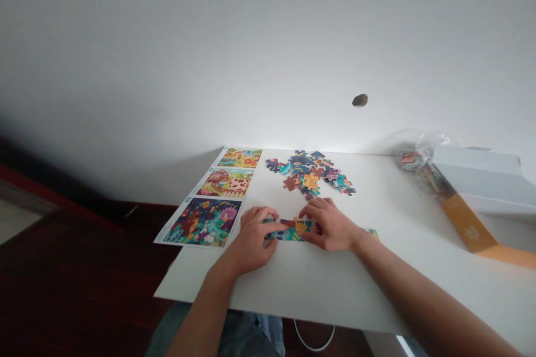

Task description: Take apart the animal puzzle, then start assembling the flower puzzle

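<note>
A partly joined strip of jigsaw puzzle [296, 232], teal with orange and dark patches, lies flat on the white table near its front edge. My left hand [256, 235] is curled over the strip's left end, with thumb and index finger pressed on it. Across the right part, my right hand [329, 226] grips with thumb at the near edge and fingers at the far edge. Both hands hide parts of the strip; its right tip shows beyond my right wrist. A heap of loose jigsaw pieces [310, 180] lies just behind the hands.
On the left, a reference sheet [247, 184] with three printed pictures overhangs the table's [293, 290] left edge. An open orange-and-white box [471, 223] stands at right, beside clear plastic bags [431, 170] with pieces inside. The white wall [268, 56] borders the table's back.
</note>
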Motion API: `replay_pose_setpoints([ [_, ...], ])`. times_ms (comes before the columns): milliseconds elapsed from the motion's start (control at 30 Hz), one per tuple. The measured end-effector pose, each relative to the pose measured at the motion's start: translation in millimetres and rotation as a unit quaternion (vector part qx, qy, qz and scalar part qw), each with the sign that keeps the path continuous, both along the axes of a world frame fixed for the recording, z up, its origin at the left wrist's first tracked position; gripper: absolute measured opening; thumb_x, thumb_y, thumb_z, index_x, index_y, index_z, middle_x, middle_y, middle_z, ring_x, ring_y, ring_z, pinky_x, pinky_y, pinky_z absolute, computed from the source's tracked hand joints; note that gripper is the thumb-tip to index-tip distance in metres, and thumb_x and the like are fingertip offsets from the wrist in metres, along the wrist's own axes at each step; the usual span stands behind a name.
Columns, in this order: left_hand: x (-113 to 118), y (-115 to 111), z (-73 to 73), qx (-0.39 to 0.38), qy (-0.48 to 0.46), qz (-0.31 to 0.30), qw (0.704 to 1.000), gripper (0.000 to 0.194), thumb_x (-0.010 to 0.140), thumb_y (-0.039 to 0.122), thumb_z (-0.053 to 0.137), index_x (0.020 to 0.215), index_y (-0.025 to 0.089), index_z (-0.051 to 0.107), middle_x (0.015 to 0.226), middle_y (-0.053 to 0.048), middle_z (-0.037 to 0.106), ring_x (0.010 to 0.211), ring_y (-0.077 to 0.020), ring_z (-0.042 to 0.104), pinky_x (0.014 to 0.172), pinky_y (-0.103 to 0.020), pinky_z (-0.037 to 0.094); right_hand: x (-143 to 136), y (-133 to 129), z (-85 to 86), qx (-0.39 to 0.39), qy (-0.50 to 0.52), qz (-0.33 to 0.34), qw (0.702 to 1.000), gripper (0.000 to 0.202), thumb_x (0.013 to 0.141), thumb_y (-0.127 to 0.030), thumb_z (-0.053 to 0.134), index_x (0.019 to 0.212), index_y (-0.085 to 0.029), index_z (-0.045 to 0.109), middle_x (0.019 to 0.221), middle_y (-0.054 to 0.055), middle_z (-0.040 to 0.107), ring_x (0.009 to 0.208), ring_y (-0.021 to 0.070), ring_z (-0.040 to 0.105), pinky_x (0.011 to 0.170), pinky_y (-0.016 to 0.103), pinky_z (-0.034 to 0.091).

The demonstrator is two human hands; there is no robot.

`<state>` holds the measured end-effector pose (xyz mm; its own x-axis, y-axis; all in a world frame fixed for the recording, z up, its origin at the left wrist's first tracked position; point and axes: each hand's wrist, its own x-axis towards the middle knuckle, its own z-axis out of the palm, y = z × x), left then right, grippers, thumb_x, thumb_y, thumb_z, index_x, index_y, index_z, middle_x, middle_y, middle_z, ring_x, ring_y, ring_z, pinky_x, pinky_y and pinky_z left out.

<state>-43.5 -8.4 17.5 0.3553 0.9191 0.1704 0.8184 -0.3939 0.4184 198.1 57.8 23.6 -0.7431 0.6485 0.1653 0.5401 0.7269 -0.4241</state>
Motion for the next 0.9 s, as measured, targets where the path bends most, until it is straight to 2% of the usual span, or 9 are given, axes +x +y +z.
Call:
replay_pose_setpoints([
  [100, 1.6, 0.2, 0.9, -0.001, 0.001, 0.002, 1.0, 0.039, 0.077, 0.016, 0.059, 0.108, 0.037, 0.071, 0.116, -0.003, 0.054, 0.11, -0.0245, 0.047, 0.102, -0.044, 0.034, 2.3, 2.8, -0.7, -0.004, 0.005, -0.015, 1.0, 0.021, 0.081, -0.028, 0.064, 0.1, -0.021, 0.061, 0.095, 0.005, 0.06, 0.095, 0.022, 0.054, 0.09, 0.038, 0.034],
  [200, 2.3, 0.9, 0.8, -0.001, -0.002, 0.005, 1.0, 0.037, 0.078, 0.018, 0.059, 0.106, 0.037, 0.072, 0.117, -0.003, 0.053, 0.111, -0.0246, 0.047, 0.103, -0.044, 0.033, 1.5, 3.9, -2.5, -0.006, 0.004, -0.018, 1.0, 0.018, 0.079, -0.025, 0.064, 0.096, -0.021, 0.063, 0.093, 0.004, 0.06, 0.095, 0.022, 0.054, 0.09, 0.038, 0.033],
  [667, 5.0, 0.5, 1.1, -0.007, -0.008, 0.008, 1.0, 0.029, 0.082, 0.021, 0.06, 0.103, 0.035, 0.074, 0.118, -0.005, 0.054, 0.108, -0.0234, 0.05, 0.102, -0.044, 0.034, -0.7, 4.0, -2.7, -0.039, 0.001, -0.031, 0.999, 0.023, 0.076, -0.019, 0.068, 0.099, -0.023, 0.065, 0.09, 0.002, 0.062, 0.094, 0.0205, 0.054, 0.091, 0.036, 0.03],
  [900, 5.1, 0.5, -0.3, -0.004, -0.011, 0.007, 1.0, 0.028, 0.082, 0.022, 0.061, 0.103, 0.036, 0.074, 0.116, -0.005, 0.053, 0.108, -0.0232, 0.05, 0.101, -0.045, 0.035, -2.7, 3.0, -4.3, -0.048, 0.007, -0.036, 0.998, 0.025, 0.077, -0.018, 0.07, 0.101, -0.024, 0.066, 0.079, 0.0, 0.063, 0.089, 0.0192, 0.054, 0.089, 0.035, 0.03],
])
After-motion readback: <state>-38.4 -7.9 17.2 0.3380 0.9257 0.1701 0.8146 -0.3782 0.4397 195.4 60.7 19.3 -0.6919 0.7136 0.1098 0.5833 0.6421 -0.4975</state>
